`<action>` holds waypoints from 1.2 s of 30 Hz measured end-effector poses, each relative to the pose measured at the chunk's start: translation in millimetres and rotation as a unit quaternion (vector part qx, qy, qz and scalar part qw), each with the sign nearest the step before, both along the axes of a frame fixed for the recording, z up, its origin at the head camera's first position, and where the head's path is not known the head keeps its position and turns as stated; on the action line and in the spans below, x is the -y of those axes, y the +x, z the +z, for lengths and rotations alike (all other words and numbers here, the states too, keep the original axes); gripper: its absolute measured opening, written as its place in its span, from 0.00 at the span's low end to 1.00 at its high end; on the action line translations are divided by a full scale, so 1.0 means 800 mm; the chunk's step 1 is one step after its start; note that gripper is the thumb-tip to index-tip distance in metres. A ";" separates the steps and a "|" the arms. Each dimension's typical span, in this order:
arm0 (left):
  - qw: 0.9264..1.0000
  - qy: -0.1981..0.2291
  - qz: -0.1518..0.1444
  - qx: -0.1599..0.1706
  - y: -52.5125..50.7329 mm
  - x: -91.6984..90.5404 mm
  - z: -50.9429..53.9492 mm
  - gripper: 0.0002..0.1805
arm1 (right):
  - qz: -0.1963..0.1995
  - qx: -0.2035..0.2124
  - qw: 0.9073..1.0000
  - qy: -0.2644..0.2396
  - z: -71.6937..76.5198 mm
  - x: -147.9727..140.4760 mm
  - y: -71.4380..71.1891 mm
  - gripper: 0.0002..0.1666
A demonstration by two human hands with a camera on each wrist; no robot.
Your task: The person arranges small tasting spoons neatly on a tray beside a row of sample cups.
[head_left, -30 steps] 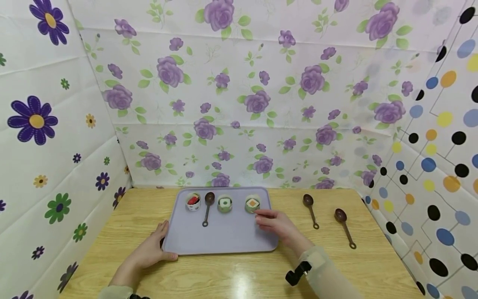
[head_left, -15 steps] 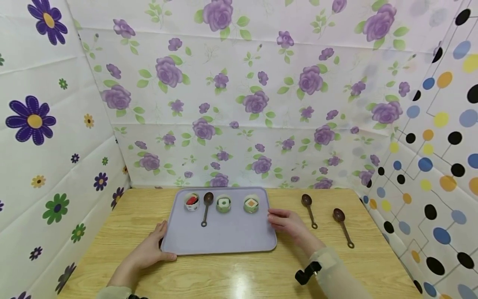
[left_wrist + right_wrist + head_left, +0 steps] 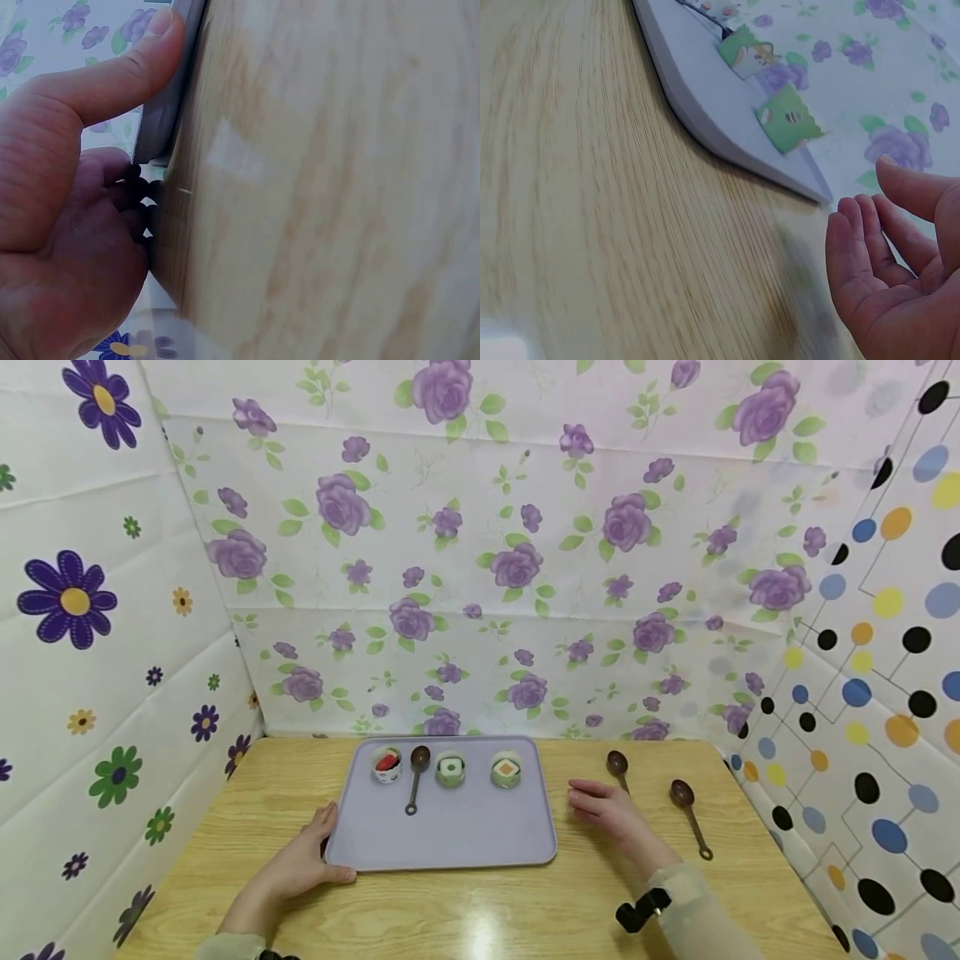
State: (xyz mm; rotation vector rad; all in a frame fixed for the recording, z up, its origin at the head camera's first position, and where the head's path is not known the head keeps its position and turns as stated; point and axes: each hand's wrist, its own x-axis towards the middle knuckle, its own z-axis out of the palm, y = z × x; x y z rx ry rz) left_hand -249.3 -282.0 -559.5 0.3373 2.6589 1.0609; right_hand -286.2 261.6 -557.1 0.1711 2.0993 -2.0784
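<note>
At the front left corner of a pale lilac tray (image 3: 450, 843), my left hand (image 3: 303, 860) holds on, thumb along the front edge and fingers against the left side. My right hand (image 3: 615, 818) touches nothing beyond the tray's right edge, fingers loosely bent, as the right wrist view shows. On the tray stand a white patterned cup (image 3: 387, 772) with red food, a green cup (image 3: 451, 775) with a white piece of food, and another green cup (image 3: 506, 778) with a white-and-orange one. A brown spoon (image 3: 416, 781) lies between the first two.
Two more brown spoons lie on the wooden table (image 3: 420, 914) to the right: the nearer-in spoon (image 3: 617, 763), its handle partly hidden behind my right hand, and the outer spoon (image 3: 692, 814). Printed cloth (image 3: 480, 568) screens the back and both sides.
My right hand has moved right, from beside the right-hand green cup to over the table outside the tray. My left hand, the tray and the cups stay in place.
</note>
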 end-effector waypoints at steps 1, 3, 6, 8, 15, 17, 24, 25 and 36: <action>1.000 0.001 0.000 0.000 0.000 0.000 0.000 0.74 | -0.004 -0.001 1.000 0.006 0.000 -0.004 0.000 0.32; 1.000 0.000 0.000 -0.001 0.000 -0.001 0.000 0.74 | -0.012 -0.004 1.000 0.015 0.000 -0.013 0.001 0.33; 1.000 -0.002 0.000 -0.004 0.000 -0.001 0.001 0.74 | -0.020 -0.006 1.000 0.023 0.001 -0.026 0.003 0.34; 1.000 -0.004 0.001 -0.006 0.000 -0.001 0.001 0.74 | -0.027 -0.005 0.999 0.019 0.001 -0.034 0.003 0.34; 1.000 0.002 0.002 -0.003 0.000 -0.001 0.002 0.74 | -0.038 -0.022 0.999 0.022 0.000 -0.065 0.004 0.34; 1.000 0.002 0.002 -0.003 0.000 -0.001 0.001 0.74 | -0.040 -0.022 0.998 0.032 0.002 -0.072 0.005 0.34; 1.000 0.002 0.003 -0.003 0.001 -0.001 -0.001 0.74 | -0.065 -0.004 0.997 0.051 0.003 -0.095 0.006 0.34; 1.000 0.002 0.004 -0.002 0.001 -0.001 -0.001 0.74 | -0.069 -0.003 0.996 0.053 0.003 -0.098 0.006 0.34; 1.000 0.006 0.005 0.001 0.001 -0.001 -0.001 0.74 | -0.078 -0.015 0.992 0.097 -0.005 -0.121 0.008 0.35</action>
